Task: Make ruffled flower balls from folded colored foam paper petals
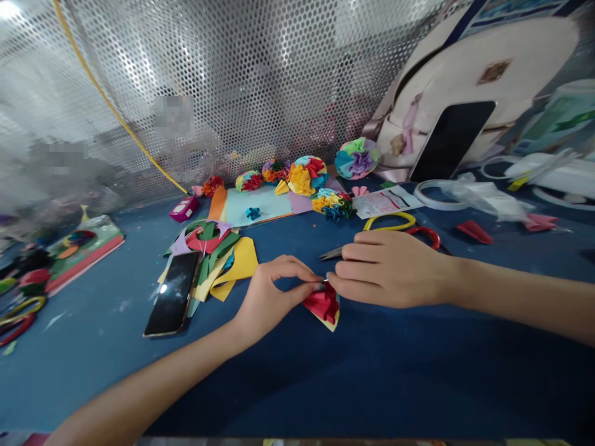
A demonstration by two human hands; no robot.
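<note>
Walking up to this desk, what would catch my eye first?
The bright paper flowers lined up toward the back of the blue tabletop stand out first, against a perforated metal screen. Nearer, at front centre, the left hand and right hand pinch a small red and yellow paper piece.

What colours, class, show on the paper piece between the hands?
The paper piece is red with a yellow edge, clearest in the head view.

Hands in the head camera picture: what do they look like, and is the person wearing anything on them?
Both the left hand and the right hand are bare, with no gloves. No rings, watch or bracelets show. The left forearm and right forearm are bare too, with no sleeves in view up to the picture's edges.
</note>
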